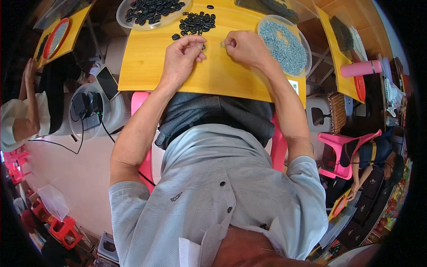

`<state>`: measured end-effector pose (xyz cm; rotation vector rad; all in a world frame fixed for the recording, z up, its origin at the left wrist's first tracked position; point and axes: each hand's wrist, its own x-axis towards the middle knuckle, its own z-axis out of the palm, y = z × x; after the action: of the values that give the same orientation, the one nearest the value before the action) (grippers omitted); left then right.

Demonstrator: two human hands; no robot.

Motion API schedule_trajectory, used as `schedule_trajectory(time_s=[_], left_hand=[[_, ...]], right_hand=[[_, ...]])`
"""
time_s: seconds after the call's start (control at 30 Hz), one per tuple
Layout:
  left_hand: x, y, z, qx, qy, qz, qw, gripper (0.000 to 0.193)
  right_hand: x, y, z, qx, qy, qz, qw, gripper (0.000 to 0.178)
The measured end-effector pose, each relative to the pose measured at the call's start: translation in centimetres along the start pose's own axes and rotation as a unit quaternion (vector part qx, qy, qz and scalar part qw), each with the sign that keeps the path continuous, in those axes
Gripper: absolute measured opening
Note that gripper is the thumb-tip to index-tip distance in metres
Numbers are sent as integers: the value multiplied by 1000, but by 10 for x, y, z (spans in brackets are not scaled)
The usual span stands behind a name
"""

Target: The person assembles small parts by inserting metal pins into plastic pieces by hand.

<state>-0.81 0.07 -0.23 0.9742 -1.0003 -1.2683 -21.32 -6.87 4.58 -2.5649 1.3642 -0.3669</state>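
Over the yellow table (pixel 222 73), my left hand (pixel 181 57) is closed, thumb and fingertips round a small black piece (pixel 203 46) that is mostly hidden. To its right my right hand (pixel 247 48) is a closed pinch, with small silvery metal pieces (pixel 222 43) at its fingertips. A loose pile of black oval ring-like pieces (pixel 199 22) lies just beyond my left hand. Right of my right hand sits a round clear tray (pixel 308 60) full of small silvery metal parts (pixel 284 55). At the far left a clear tub (pixel 121 20) holds more black pieces (pixel 153 10).
A dark-filled clear container (pixel 271 10) stands at the table's far edge. On a stool to my left are a tablet (pixel 107 82) and black chargers with cables (pixel 86 104). A pink bottle (pixel 361 68) rests at the right-hand table. Other people sit at both sides.
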Motion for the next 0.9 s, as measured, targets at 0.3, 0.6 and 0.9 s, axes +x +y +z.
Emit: schedule_trajectory(time_s=[0.3,0.6,0.9], left_hand=[[-1,-7,8,285,22,146,947,14],[-1,-3,6,241,0,91,966,18],[1,-4,7,232,16,49,971,18]], right_hand=[[2,-4,2,347,-48,56,935,18],[3,-6,11,421,-89,73,900,16],[0,-10,12,337,-10,25,941,18]])
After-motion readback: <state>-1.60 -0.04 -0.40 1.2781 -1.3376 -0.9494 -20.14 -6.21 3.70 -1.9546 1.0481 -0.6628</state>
